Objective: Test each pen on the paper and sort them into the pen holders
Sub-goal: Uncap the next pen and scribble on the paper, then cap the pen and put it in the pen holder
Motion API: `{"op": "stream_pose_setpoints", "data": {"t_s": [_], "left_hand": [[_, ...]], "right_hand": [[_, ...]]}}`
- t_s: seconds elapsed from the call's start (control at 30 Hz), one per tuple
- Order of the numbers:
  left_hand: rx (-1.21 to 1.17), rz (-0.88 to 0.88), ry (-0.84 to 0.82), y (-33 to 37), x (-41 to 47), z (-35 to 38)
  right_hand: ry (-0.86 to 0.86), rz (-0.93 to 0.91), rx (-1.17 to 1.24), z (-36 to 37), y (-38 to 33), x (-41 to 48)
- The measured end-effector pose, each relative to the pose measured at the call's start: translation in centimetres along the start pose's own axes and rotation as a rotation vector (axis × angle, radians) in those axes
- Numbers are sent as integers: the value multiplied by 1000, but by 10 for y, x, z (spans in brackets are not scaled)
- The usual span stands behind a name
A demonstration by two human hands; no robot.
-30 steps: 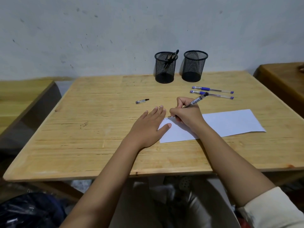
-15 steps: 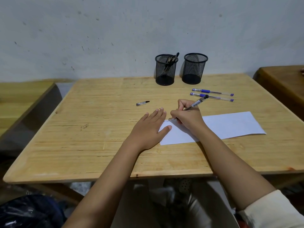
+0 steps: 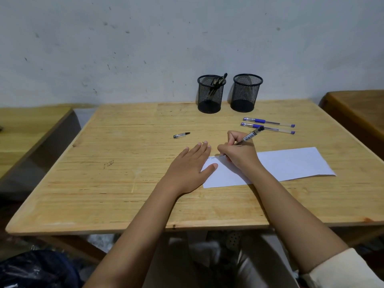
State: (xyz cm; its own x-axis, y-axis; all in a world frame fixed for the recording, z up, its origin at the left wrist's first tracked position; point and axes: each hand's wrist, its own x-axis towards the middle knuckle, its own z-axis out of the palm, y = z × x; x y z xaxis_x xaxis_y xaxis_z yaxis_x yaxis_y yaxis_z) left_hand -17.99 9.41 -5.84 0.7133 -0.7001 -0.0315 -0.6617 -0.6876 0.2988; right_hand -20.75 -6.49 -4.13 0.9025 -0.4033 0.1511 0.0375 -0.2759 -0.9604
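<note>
My right hand (image 3: 239, 151) grips a black pen (image 3: 252, 135) with its tip on the top left corner of a white sheet of paper (image 3: 291, 166), where a small scribble shows. My left hand (image 3: 188, 169) lies flat, fingers straight, pressing the sheet's left edge. A black pen cap (image 3: 181, 135) lies on the table to the left. Two blue pens (image 3: 269, 122) (image 3: 268, 128) lie side by side behind the paper. Two black mesh pen holders stand at the back: the left one (image 3: 209, 100) has several dark pens in it, the right one (image 3: 245, 96) looks empty.
The wooden table (image 3: 124, 183) stands against a grey wall. A lower wooden surface (image 3: 25, 129) is at the left and another (image 3: 361, 109) at the right. A dark bag (image 3: 35, 269) lies on the floor at the lower left.
The pen tip has moved slightly right along the paper, leaving a short scribble. My left hand has stayed flat on the sheet's edge.
</note>
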Motion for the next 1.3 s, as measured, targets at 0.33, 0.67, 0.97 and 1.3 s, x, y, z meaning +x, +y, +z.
{"op": "stream_pose_setpoints", "data": {"t_s": [0.33, 0.67, 0.97, 1.3], "left_hand": [[-52, 31, -21, -4, 1, -7], [-342, -93, 276, -45, 14, -30], [-218, -168, 378, -61, 34, -31], [-868, -129, 444, -27, 31, -42]], "right_hand": [[-31, 96, 451, -17, -8, 2], [-73, 183, 688, -37, -30, 12], [-95, 186, 643, -44, -39, 4], [-43, 201, 589, -29, -35, 1]]}}
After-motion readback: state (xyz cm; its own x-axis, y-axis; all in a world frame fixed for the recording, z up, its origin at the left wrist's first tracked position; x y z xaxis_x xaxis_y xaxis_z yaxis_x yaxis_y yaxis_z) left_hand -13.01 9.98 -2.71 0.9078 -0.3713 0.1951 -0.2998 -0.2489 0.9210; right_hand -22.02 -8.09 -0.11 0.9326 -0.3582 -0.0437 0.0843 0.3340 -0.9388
